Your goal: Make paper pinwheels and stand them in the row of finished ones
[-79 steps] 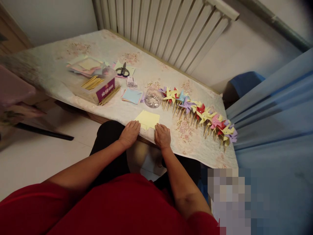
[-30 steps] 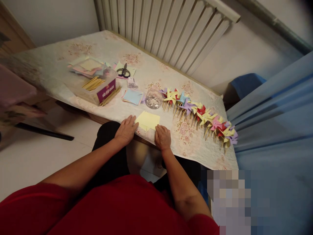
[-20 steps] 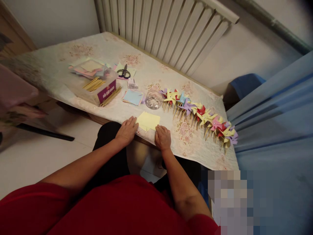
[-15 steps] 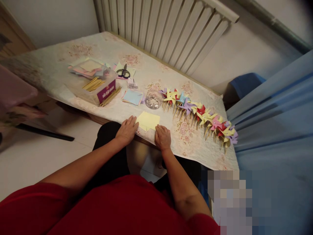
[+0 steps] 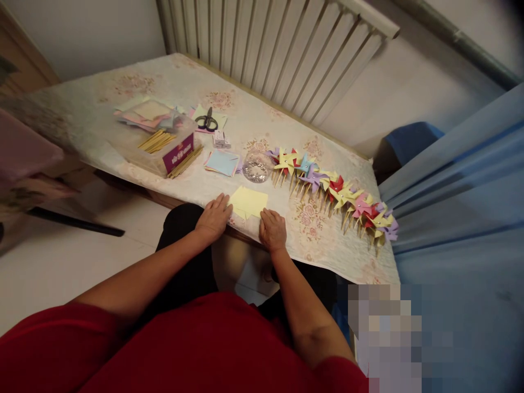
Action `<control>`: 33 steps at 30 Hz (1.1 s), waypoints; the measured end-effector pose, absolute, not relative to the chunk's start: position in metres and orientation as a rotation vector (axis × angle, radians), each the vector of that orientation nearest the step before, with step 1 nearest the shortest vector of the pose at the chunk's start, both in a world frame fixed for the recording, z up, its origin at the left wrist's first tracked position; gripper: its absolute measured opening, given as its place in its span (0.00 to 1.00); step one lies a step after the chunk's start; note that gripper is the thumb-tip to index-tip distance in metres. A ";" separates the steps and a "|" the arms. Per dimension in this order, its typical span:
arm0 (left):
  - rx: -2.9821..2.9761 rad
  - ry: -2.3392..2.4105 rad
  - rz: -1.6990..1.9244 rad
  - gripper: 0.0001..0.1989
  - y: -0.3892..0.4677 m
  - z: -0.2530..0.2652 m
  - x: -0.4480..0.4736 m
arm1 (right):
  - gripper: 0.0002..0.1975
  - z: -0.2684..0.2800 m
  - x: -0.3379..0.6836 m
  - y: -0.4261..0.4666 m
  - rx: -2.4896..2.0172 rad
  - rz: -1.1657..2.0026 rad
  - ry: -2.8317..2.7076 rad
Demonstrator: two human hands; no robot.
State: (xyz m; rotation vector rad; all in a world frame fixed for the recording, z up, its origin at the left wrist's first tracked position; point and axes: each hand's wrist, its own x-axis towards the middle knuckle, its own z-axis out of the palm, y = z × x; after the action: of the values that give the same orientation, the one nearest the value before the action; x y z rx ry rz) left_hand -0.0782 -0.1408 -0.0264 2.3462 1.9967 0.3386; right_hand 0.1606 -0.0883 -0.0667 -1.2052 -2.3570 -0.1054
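Note:
Sheets of yellow paper [image 5: 250,202] lie on the table's near edge between my two hands. My left hand [image 5: 213,219] rests with outstretched fingers at the left side of the paper, its fingertips by the edge. At the lower right corner of the paper is my right hand [image 5: 273,228], its fingers bent and closed on that corner. Just beyond the paper stands a clear round dish [image 5: 256,168] of small shiny pins. To its left lies a stack of coloured paper squares [image 5: 221,162], blue on top.
A row of paper pinwheels [image 5: 336,188] on sticks stretches along the right. Left are a plastic box [image 5: 159,150] with wooden sticks and paper, loose sticks [image 5: 186,161], black scissors [image 5: 207,121] and small white boxes [image 5: 221,140]. Behind the table stands a radiator [image 5: 262,49]; a blue curtain [image 5: 458,207] hangs right.
My left hand has shifted very slightly. The yellow paper and my right hand stay where they were.

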 end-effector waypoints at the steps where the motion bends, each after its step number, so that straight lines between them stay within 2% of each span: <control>1: 2.347 1.991 0.338 0.22 -0.141 -0.026 -0.078 | 0.15 -0.066 0.160 -0.088 -1.204 -0.107 -2.358; 22: 2.305 1.963 0.348 0.24 -0.144 -0.029 -0.082 | 0.15 -0.067 0.159 -0.088 -1.211 -0.115 -2.355; 33: 1.966 2.025 0.891 0.19 -0.111 -0.047 -0.096 | 0.16 -0.065 0.161 -0.087 -1.229 -0.017 -2.261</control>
State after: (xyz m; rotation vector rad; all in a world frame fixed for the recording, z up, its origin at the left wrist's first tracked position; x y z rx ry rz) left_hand -0.0961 -0.1108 -0.0471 1.9658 2.0253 0.8911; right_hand 0.1608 -0.0869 -0.0654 -1.2289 -2.2611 -0.0169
